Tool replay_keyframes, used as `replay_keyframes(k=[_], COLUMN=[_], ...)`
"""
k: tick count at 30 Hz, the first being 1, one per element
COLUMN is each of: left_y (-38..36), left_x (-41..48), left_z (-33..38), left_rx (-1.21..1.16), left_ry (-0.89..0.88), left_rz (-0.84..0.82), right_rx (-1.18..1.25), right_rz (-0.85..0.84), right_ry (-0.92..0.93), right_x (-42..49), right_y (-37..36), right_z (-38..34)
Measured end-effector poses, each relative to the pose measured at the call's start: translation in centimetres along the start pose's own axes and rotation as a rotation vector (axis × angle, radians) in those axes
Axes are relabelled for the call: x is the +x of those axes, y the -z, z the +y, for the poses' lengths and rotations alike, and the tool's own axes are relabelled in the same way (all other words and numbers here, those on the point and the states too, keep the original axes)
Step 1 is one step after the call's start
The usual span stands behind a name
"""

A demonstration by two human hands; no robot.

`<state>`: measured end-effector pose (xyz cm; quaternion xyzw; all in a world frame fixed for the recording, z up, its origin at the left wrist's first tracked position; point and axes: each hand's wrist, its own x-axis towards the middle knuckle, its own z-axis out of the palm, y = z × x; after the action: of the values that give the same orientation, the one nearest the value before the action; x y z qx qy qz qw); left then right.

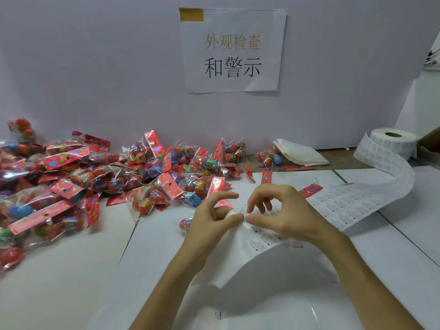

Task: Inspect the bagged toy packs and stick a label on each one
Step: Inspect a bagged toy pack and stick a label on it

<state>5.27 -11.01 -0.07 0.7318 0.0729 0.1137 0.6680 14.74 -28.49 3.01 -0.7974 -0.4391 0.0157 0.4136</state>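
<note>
Our left hand [212,220] and right hand [288,217] are both pinching the label strip [262,245] (thumb to forefinger), other fingers loosely curled; packs [95,177] are lying heaped at left, one under our left hand.

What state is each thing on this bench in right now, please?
left hand, pinches the raised end of the label strip
right hand, pinches the same end, thumb against forefinger
label strip, unwound towards the hands, near end lifted
label roll, lying flat, partly unwound
toy packs, heaped loosely at the left
wall sign, taped up, lower corner curling
</note>
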Motion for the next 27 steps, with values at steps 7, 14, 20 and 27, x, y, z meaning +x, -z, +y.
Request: replay_keyframes(k=[7,14,20,27], left_y=[0.0,0.2,0.2,0.2], left_x=[0.0,-0.2,0.2,0.3], left_z=[0.2,0.2,-0.1,-0.2], left_rx=[-0.021,0.017,0.07,0.055], left_ry=[0.011,-0.013,-0.028,-0.038], left_rz=[0.031,0.039,0.047,-0.015], right_rx=[-0.057,-0.026,-0.058,-0.105], right_rz=[-0.05,-0.077,-0.037,0.037], right_ry=[-0.05,-0.019,0.001,-0.008], right_x=[0.3,0.2,0.2,0.4], right_y=[-0.7,-1.2,-1.5,-1.1], right_z=[0.8,0.5,0.7,1.1])
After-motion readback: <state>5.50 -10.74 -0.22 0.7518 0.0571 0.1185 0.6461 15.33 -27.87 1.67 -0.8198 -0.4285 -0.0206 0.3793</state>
